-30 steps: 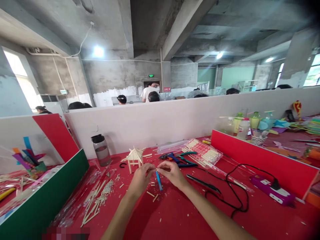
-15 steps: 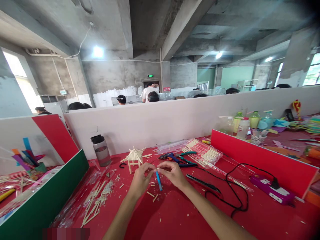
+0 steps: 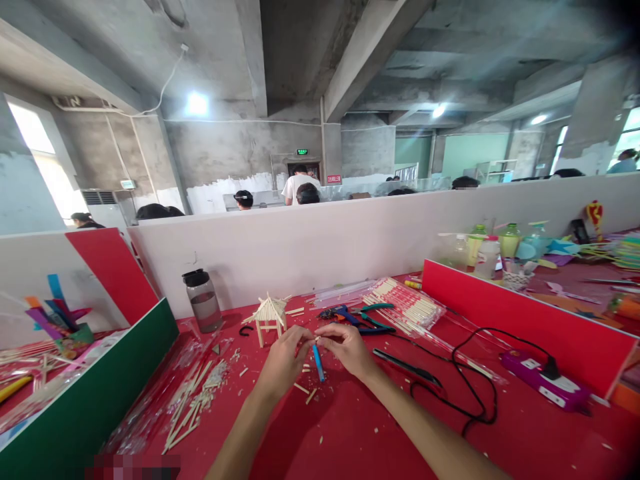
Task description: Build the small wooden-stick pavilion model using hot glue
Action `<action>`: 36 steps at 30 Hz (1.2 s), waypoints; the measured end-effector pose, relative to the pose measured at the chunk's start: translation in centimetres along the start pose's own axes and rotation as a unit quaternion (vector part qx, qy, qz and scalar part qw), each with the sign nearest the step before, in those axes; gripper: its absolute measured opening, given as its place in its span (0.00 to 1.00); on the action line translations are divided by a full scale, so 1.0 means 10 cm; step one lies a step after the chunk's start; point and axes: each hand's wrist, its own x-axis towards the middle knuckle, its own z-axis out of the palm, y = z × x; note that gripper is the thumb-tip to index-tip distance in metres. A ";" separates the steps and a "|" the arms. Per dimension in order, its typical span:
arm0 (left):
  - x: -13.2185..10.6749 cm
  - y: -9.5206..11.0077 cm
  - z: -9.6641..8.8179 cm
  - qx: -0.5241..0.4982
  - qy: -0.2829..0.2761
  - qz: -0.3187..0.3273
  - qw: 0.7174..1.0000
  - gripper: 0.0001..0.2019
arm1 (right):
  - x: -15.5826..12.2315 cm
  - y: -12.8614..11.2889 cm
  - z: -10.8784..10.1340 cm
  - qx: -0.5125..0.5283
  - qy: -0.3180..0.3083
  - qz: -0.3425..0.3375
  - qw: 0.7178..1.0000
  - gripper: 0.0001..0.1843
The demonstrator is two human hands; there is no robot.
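Over the middle of the red table, my left hand [image 3: 286, 355] and my right hand [image 3: 349, 348] nearly meet, fingertips pinched. Between them shows a tiny pale wooden piece [image 3: 317, 339]; its shape is mostly hidden by my fingers. A blue pen-like stick [image 3: 319, 363] lies on the table just below the fingertips. Behind my left hand stands a little pavilion model [image 3: 271, 313] made of pale wooden sticks, with a pointed roof. Beyond my right hand are blue-handled pliers [image 3: 347, 315] and green-handled pliers [image 3: 377, 307].
A dark-lidded bottle [image 3: 202, 300] stands at back left. Loose sticks [image 3: 187, 417] and plastic wrap lie left. On the right are bundled sticks [image 3: 405, 300], a black cutter-like tool [image 3: 407, 365], a cable and a purple power strip [image 3: 543, 379]. Low green [image 3: 100, 380] and red [image 3: 525, 327] partitions flank the table.
My hands keep nearly the same place, the left fingers shifting slightly around the small piece. In the background a person in white has lowered an arm.
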 end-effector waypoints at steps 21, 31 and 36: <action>-0.02 0.01 -0.02 0.048 -0.001 0.068 0.997 0.12 | 0.01 -0.04 -0.01 -0.012 -0.016 -0.034 0.999 0.14; -0.02 -0.01 -0.03 0.079 -0.001 0.090 0.993 0.13 | 0.00 -0.05 -0.01 -0.024 -0.013 -0.026 0.999 0.15; -0.02 -0.03 -0.02 0.082 0.001 0.099 0.992 0.12 | 0.00 -0.05 -0.01 -0.013 -0.012 -0.028 0.999 0.15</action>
